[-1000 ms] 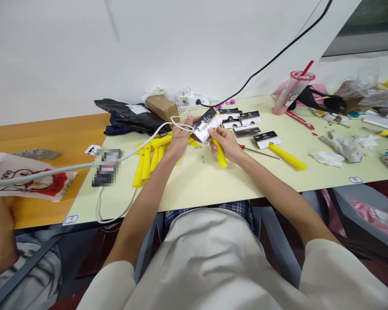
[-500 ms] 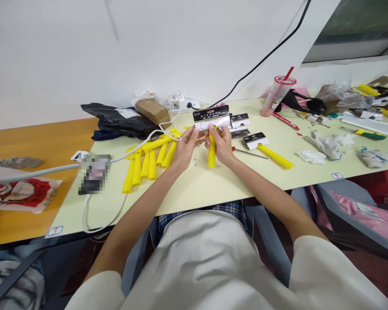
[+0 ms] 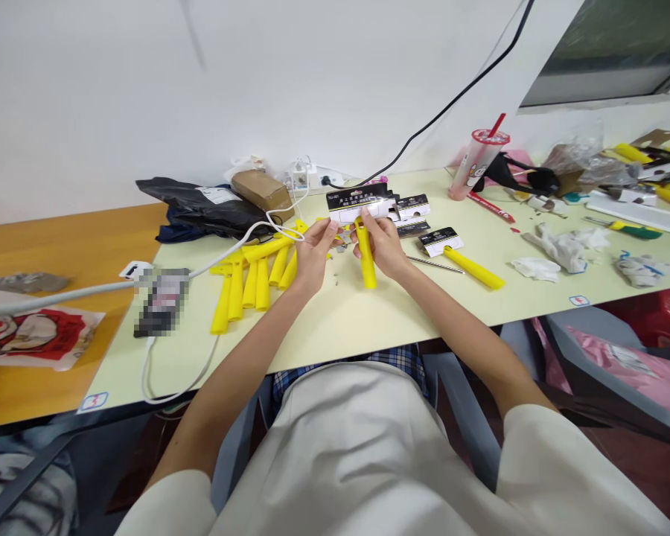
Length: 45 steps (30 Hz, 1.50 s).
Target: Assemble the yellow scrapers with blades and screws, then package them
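In front of my chest, above the table, is a yellow-handled scraper [image 3: 367, 262] with a black-and-white packaging card [image 3: 359, 199] across its head. My right hand [image 3: 384, 246] grips it where handle meets card, the thumb pressed on the card's lower edge. At the card's lower left corner, my left hand [image 3: 314, 254] pinches the edge between thumb and fingers. The card hides the scraper's head. To the right lies another carded yellow-handled scraper [image 3: 473, 268]. Several bare yellow handles [image 3: 251, 283] lie in a group to the left.
More black-and-white cards [image 3: 412, 207] lie behind my right hand, and a screwdriver shaft [image 3: 436, 264] beside it. A drink cup [image 3: 477, 167] stands at the back right. A white cable [image 3: 223, 260] crosses the left side near a blurred phone [image 3: 163, 301]. Crumpled white gloves [image 3: 561, 249] lie right.
The card has shifted slightly left and down, and the handle's lower end has swung a little to the right. My left hand has closed in on the card's corner.
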Tool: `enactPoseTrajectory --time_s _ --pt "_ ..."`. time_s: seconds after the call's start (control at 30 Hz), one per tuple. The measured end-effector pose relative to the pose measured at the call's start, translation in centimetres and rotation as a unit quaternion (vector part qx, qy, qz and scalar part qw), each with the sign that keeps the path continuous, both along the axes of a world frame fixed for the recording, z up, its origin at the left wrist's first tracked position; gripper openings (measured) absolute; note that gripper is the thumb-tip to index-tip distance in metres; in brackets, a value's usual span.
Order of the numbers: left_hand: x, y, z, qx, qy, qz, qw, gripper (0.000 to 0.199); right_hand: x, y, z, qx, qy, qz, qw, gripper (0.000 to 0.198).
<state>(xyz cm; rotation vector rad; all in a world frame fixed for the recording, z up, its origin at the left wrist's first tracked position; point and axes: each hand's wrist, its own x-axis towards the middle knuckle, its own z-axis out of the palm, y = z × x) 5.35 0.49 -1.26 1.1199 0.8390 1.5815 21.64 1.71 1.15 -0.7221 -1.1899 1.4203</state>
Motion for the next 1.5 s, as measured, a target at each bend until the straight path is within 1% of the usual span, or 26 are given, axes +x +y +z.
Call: enactPoseTrajectory --time_s 0.07,0.13,0.23,0.3,0.37,0.47,0.5,0.53,0.63,0.73,0.8,0.87,0.9,0.93,0.97,1.0,1.03,1.07,1.1,1.13,1.23,1.27,1.3,1.37,1.43,1.5 --pt "0.0 -0.1 -0.1 -0.008 0.008 0.011 1.000 0.028 1.1 0.4 0.5 -0.023 -0.016 -0.013 1.000 0.063" --pt "0.1 -0.6 -0.2 -0.012 0.032 0.001 0.999 0.029 2.9 0.3 0.9 -0.040 -0.033 -0.025 0.998 0.066" --pt "0.3 -1.9 -0.4 -0.005 0.117 -0.071 0.991 0.034 6.7 -0.2 1.2 -0.049 -0.091 -0.038 0.994 0.068" --pt "0.3 -2.9 -0.5 0.015 0.195 -0.119 0.973 0.035 10.0 -0.5 0.9 -0.044 -0.144 -0.071 0.986 0.068" --pt "0.5 -3.8 -0.6 0.040 0.269 -0.145 0.951 0.032 13.7 -0.6 0.5 -0.050 -0.204 -0.128 0.969 0.066" --pt "0.8 -4.6 -0.8 0.066 0.339 -0.164 0.924 0.027 18.6 -0.4 -0.5 -0.094 -0.294 -0.198 0.930 0.066" --pt "0.9 -4.7 -0.8 0.073 0.350 -0.168 0.919 0.026 19.9 -0.2 -0.9 -0.097 -0.325 -0.220 0.915 0.063" --pt "0.9 -4.8 -0.8 0.080 0.357 -0.172 0.915 0.025 20.9 -0.1 -1.3 -0.095 -0.366 -0.244 0.893 0.059" --pt "0.9 -4.9 -0.9 0.102 0.363 -0.174 0.910 0.025 23.1 0.5 -2.2 -0.038 -0.478 -0.292 0.828 0.051" --pt "0.4 -5.1 -0.8 0.111 0.368 -0.170 0.907 0.026 24.5 1.4 -2.7 0.015 -0.557 -0.280 0.782 0.045" --pt "-0.3 -5.1 -0.6 0.123 0.374 -0.162 0.905 0.027 25.2 2.1 -2.5 0.036 -0.614 -0.266 0.742 0.045" --pt "-1.3 -5.0 -0.5 0.140 0.382 -0.147 0.901 0.027 25.3 2.7 -1.9 0.073 -0.668 -0.274 0.687 0.046" --pt "-1.9 -4.9 -0.4 0.147 0.388 -0.138 0.899 0.027 24.9 2.8 -1.6 0.102 -0.684 -0.282 0.665 0.046" --pt "-2.5 -4.6 -0.4 0.152 0.395 -0.126 0.897 0.027 24.2 2.9 -1.2 0.132 -0.688 -0.281 0.656 0.046" --pt "-3.2 -4.3 -0.5 0.155 0.403 -0.113 0.895 0.028 23.2 2.9 -0.9 0.161 -0.680 -0.265 0.665 0.047" --pt "-3.8 -3.9 -0.6 0.157 0.416 -0.101 0.890 0.028 21.8 2.8 -0.6 0.180 -0.661 -0.226 0.692 0.048" --pt "-4.5 -3.5 -0.8 0.159 0.431 -0.083 0.884 0.029 20.2 2.7 -0.5 0.187 -0.643 -0.157 0.726 0.052" --pt "-5.1 -3.0 -1.1 0.162 0.449 -0.063 0.876 0.029 18.5 2.6 -0.5 0.189 -0.632 -0.083 0.747 0.058" --pt "-5.7 -2.5 -1.4 0.164 0.472 -0.041 0.865 0.030 16.7 2.6 -0.6 0.188 -0.633 -0.021 0.751 0.061" --pt "-6.2 -2.1 -1.7 0.164 0.499 -0.017 0.851 0.031 15.0 2.7 -0.8 0.186 -0.645 0.026 0.741 0.060" --pt "-7.4 -1.2 -2.6 0.153 0.581 0.026 0.799 0.036 10.9 3.5 -1.0 0.195 -0.699 0.077 0.683 0.034" --pt "-7.7 -1.1 -2.7 0.148 0.600 0.033 0.786 0.036 10.1 3.8 -0.8 0.202 -0.707 0.084 0.673 0.029" --pt "-7.8 -1.0 -2.8 0.143 0.614 0.037 0.775 0.037 9.5 4.2 -0.4 0.212 -0.706 0.086 0.671 0.027" --pt "-7.8 -1.2 -2.8 0.131 0.635 0.040 0.761 0.036 8.7 4.8 1.1 0.241 -0.683 0.073 0.686 0.027" --pt "-7.6 -1.4 -2.6 0.118 0.650 0.040 0.750 0.036 8.2 5.1 3.1 0.277 -0.652 0.021 0.705 0.030" --pt "-7.4 -1.5 -2.3 0.108 0.662 0.040 0.740 0.035 7.6 5.3 4.9 0.304 -0.633 -0.063 0.709 0.032"
